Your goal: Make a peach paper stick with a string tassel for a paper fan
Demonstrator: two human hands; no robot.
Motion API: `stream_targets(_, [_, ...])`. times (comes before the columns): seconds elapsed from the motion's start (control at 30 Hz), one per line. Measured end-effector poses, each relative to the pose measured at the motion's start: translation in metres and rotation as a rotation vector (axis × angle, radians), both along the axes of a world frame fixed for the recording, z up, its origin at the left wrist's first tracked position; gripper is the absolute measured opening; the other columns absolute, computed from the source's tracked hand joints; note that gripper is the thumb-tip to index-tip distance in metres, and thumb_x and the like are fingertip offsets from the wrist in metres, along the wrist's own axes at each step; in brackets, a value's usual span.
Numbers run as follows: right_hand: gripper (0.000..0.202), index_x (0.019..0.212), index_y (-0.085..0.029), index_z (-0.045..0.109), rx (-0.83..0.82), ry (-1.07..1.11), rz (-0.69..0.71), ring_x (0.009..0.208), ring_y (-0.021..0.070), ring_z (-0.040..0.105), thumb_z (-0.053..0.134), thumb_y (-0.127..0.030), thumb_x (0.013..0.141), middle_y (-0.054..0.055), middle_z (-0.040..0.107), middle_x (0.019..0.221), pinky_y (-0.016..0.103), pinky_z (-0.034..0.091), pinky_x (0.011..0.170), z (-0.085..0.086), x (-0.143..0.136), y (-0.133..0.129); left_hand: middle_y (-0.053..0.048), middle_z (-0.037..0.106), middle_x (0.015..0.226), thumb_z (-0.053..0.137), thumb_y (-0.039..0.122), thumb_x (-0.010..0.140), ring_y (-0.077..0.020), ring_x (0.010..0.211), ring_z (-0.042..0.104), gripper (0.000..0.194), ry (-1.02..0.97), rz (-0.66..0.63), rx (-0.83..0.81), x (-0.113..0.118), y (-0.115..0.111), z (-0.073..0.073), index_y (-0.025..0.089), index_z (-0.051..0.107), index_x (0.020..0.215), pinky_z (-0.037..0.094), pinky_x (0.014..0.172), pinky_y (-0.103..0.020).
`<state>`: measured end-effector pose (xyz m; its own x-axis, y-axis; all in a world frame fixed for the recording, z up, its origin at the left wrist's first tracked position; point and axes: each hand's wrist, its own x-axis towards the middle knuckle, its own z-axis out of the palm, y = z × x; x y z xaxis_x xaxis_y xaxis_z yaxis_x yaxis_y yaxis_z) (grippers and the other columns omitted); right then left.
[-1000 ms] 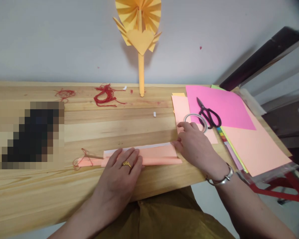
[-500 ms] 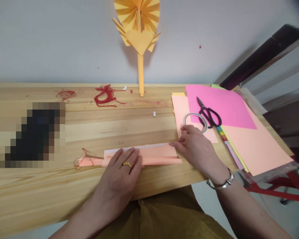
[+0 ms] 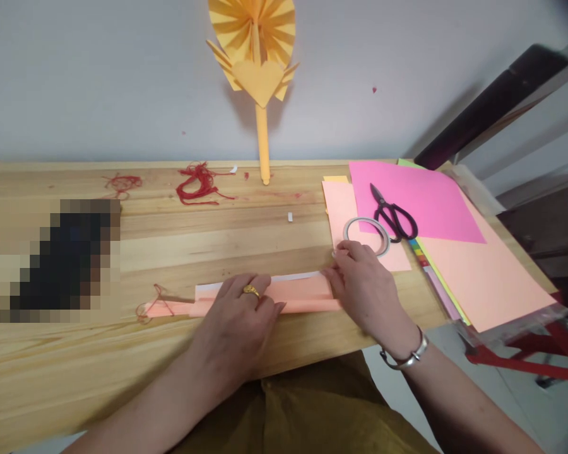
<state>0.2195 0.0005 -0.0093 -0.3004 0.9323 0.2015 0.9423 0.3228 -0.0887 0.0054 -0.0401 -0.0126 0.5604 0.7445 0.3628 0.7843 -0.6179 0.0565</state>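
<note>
A long sheet of peach paper (image 3: 303,289), its lower part rolled or folded over, lies near the table's front edge. A white strip (image 3: 294,277) runs along its upper edge. My left hand (image 3: 239,315), wearing a gold ring, presses on the paper's middle with fingers bent around the fold. At the paper's right end, my right hand (image 3: 364,287) has its thumb and fingers pinched together; what lies between them is too small to make out. A white tape ring (image 3: 387,243) lies just beyond those fingers. From the paper's left end sticks a narrow peach bundle (image 3: 170,309) with red thread (image 3: 157,296) on it.
Black-handled scissors (image 3: 395,217) lie on pink paper (image 3: 421,195) at the right, over more peach sheets (image 3: 497,277). A yellow paper fan (image 3: 262,126) leans against the wall. Red threads (image 3: 197,185) lie at the back. A pixelated dark object (image 3: 66,258) is at the left.
My left hand's fingers have curled more, with the thumb now along the paper's near fold. My right hand has shifted slightly left and closer to the paper's end. The view has moved slightly.
</note>
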Motion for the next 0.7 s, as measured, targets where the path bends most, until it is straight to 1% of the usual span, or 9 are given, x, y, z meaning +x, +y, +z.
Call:
stream_targets(0.13, [0.003, 0.083, -0.016, 0.064, 0.002, 0.024, -0.008, 0.093, 0.0251, 0.055, 0.062, -0.018, 0.082, 0.011, 0.062, 0.110, 0.035, 0.050, 0.074, -0.002, 0.000, -0.003, -0.015, 0.063, 0.080, 0.046, 0.001, 0.077, -0.0265, 0.082, 0.059, 0.020, 0.051, -0.006, -0.078, 0.013, 0.006, -0.001, 0.012, 0.062, 0.072, 0.052, 0.068, -0.041])
stream_targets(0.23, [0.004, 0.085, -0.016, 0.063, -0.017, 0.041, -0.007, 0.094, 0.0258, 0.055, 0.061, -0.019, 0.083, 0.011, 0.061, 0.111, 0.036, 0.051, 0.075, -0.002, 0.000, -0.004, -0.017, 0.064, 0.088, 0.041, -0.001, 0.075, -0.0250, 0.077, 0.059, 0.023, 0.099, 0.067, -0.152, 0.026, 0.011, 0.005, 0.011, 0.061, 0.077, 0.052, 0.064, -0.039])
stream_targets(0.27, [0.005, 0.086, -0.016, 0.063, -0.019, 0.046, -0.005, 0.095, 0.0259, 0.054, 0.061, -0.020, 0.083, 0.011, 0.061, 0.111, 0.037, 0.050, 0.076, -0.002, 0.000, -0.004, -0.016, 0.064, 0.088, 0.041, 0.000, 0.075, -0.0252, 0.078, 0.059, 0.024, 0.120, 0.075, -0.197, 0.031, 0.013, 0.007, 0.010, 0.061, 0.083, 0.052, 0.065, -0.039])
stream_targets(0.33, [0.006, 0.087, -0.016, 0.063, -0.015, 0.051, -0.002, 0.095, 0.0261, 0.054, 0.061, -0.021, 0.083, 0.011, 0.061, 0.111, 0.038, 0.050, 0.078, -0.003, 0.000, -0.004, -0.012, 0.064, 0.084, 0.042, -0.001, 0.073, -0.0233, 0.072, 0.058, 0.025, 0.113, 0.025, -0.274, 0.043, 0.019, 0.011, 0.011, 0.060, 0.086, 0.051, 0.064, -0.037])
stream_targets(0.4, [0.006, 0.086, -0.016, 0.062, -0.009, 0.054, 0.003, 0.095, 0.0261, 0.054, 0.060, -0.020, 0.083, 0.011, 0.061, 0.112, 0.038, 0.050, 0.079, -0.003, 0.001, -0.004, -0.011, 0.063, 0.082, 0.043, 0.000, 0.073, -0.0231, 0.071, 0.058, 0.025, 0.089, 0.021, -0.315, 0.053, 0.024, 0.011, 0.012, 0.060, 0.087, 0.051, 0.063, -0.036])
stream_targets(0.47, [0.005, 0.086, -0.016, 0.062, 0.001, 0.064, 0.010, 0.094, 0.0257, 0.054, 0.059, -0.020, 0.084, 0.011, 0.060, 0.112, 0.038, 0.050, 0.078, -0.004, 0.002, -0.004, -0.010, 0.063, 0.082, 0.045, -0.001, 0.073, -0.0224, 0.073, 0.058, 0.024, 0.083, 0.017, -0.304, 0.061, 0.029, 0.006, 0.012, 0.060, 0.085, 0.050, 0.065, -0.035])
stream_targets(0.53, [0.005, 0.085, -0.016, 0.062, 0.012, 0.082, 0.017, 0.094, 0.0253, 0.054, 0.059, -0.019, 0.084, 0.011, 0.060, 0.113, 0.038, 0.051, 0.078, -0.005, 0.003, -0.004, -0.009, 0.063, 0.082, 0.047, 0.001, 0.076, -0.0212, 0.075, 0.057, 0.018, 0.061, 0.002, -0.237, 0.065, 0.031, -0.001, 0.013, 0.060, 0.080, 0.050, 0.070, -0.035])
stream_targets(0.6, [0.005, 0.086, -0.016, 0.062, 0.023, 0.107, 0.021, 0.095, 0.0252, 0.055, 0.060, -0.019, 0.083, 0.011, 0.059, 0.113, 0.038, 0.051, 0.078, -0.006, 0.004, -0.004, -0.009, 0.062, 0.084, 0.050, 0.007, 0.080, -0.0212, 0.077, 0.056, 0.011, 0.002, 0.043, -0.156, 0.066, 0.032, -0.008, 0.014, 0.059, 0.078, 0.049, 0.075, -0.036])
stream_targets(0.7, [0.006, 0.086, -0.016, 0.062, 0.029, 0.153, 0.029, 0.094, 0.0243, 0.056, 0.062, -0.020, 0.082, 0.011, 0.057, 0.116, 0.038, 0.052, 0.079, -0.008, 0.007, -0.005, -0.010, 0.062, 0.086, 0.053, 0.013, 0.084, -0.0218, 0.079, 0.055, 0.007, -0.051, 0.104, -0.119, 0.066, 0.032, -0.015, 0.014, 0.059, 0.079, 0.048, 0.079, -0.038])
